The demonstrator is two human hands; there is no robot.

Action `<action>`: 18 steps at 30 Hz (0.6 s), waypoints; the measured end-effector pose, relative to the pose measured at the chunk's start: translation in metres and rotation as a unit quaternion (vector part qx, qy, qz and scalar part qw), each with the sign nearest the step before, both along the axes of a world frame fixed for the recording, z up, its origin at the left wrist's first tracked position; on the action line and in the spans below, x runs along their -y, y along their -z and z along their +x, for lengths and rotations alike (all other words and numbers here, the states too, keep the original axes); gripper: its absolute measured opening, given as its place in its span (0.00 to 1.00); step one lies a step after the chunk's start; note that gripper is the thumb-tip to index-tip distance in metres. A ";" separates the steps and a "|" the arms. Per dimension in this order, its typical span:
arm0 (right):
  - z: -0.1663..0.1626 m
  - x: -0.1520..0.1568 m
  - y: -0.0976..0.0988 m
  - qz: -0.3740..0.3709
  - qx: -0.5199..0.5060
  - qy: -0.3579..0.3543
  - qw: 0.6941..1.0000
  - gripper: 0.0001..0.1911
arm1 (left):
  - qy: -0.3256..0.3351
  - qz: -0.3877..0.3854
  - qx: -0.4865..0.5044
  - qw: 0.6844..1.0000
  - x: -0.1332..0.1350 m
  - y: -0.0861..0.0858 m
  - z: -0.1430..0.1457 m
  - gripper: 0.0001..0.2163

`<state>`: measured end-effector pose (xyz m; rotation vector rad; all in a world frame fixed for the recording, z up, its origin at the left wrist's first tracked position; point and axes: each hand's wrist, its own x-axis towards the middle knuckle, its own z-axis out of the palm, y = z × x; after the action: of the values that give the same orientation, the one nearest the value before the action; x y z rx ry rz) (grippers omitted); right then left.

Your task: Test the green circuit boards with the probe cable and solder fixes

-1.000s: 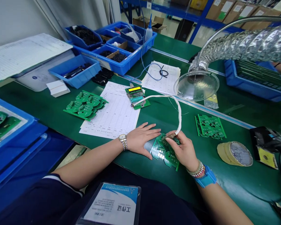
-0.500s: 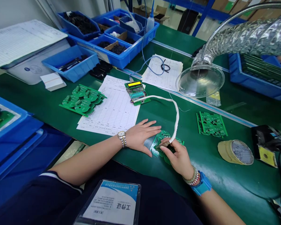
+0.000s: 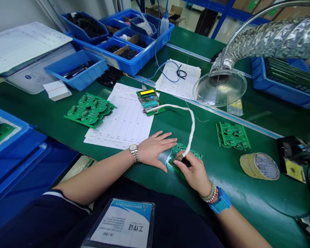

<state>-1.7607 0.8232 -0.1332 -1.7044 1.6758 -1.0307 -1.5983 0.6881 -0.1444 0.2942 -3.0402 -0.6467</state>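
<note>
My left hand (image 3: pixel 156 150) lies with fingers spread at the left edge of a green circuit board panel (image 3: pixel 193 154). In my right hand (image 3: pixel 195 172) is the brownish connector (image 3: pixel 179 158) at the end of a white wrapped cable (image 3: pixel 192 127), pinched between thumb and fingers and held against the panel. What touches the board under the connector is hidden. The cable arcs back to a small programmer board (image 3: pixel 151 104) with a yellow display, a teal socket and a lit blue light. That board rests partly on a printed form (image 3: pixel 119 120).
Green board panels stand left (image 3: pixel 90 109) and right (image 3: pixel 233 135). A clear fume hood (image 3: pixel 219 93) on a foil duct hangs over the right side. Blue parts bins (image 3: pixel 134 65) are at the back, a yellow tin (image 3: pixel 259 166) at right, and a blue crate of boards (image 3: pixel 279 88) behind.
My right hand has shifted slightly left with the connector. On the programmer board a blue light is now lit. My left hand keeps its place.
</note>
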 end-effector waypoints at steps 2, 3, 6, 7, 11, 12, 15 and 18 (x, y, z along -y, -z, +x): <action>0.000 0.000 0.000 0.002 0.000 0.001 1.000 0.03 | 0.001 0.001 -0.002 1.000 0.000 0.000 0.000 0.42; 0.000 0.000 0.001 0.003 0.001 0.001 1.000 0.03 | 0.001 0.002 -0.004 1.000 0.000 0.000 0.000 0.42; 0.000 0.000 0.001 0.006 0.004 0.002 1.000 0.03 | -0.001 0.003 -0.004 1.000 0.000 0.001 0.000 0.43; 0.000 0.000 0.001 0.007 0.005 0.002 1.000 0.03 | 0.000 0.004 -0.004 1.000 0.000 0.001 -0.001 0.43; 0.000 0.000 0.000 0.008 0.005 0.003 1.000 0.04 | 0.003 0.003 -0.010 1.000 0.001 0.002 -0.001 0.43; 0.000 0.000 0.000 0.008 0.004 0.004 1.000 0.04 | 0.003 0.003 -0.011 1.000 0.001 0.003 0.000 0.43; 0.000 0.000 0.000 0.008 0.003 0.004 1.000 0.04 | 0.002 0.003 -0.009 1.000 0.001 0.002 0.000 0.43; 0.000 0.000 0.001 0.011 0.004 0.004 1.000 0.04 | 0.001 0.003 -0.002 1.000 0.000 0.001 0.000 0.43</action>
<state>-1.7604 0.8231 -0.1337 -1.6788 1.6837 -1.0185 -1.5983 0.6877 -0.1457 0.2893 -3.0363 -0.6561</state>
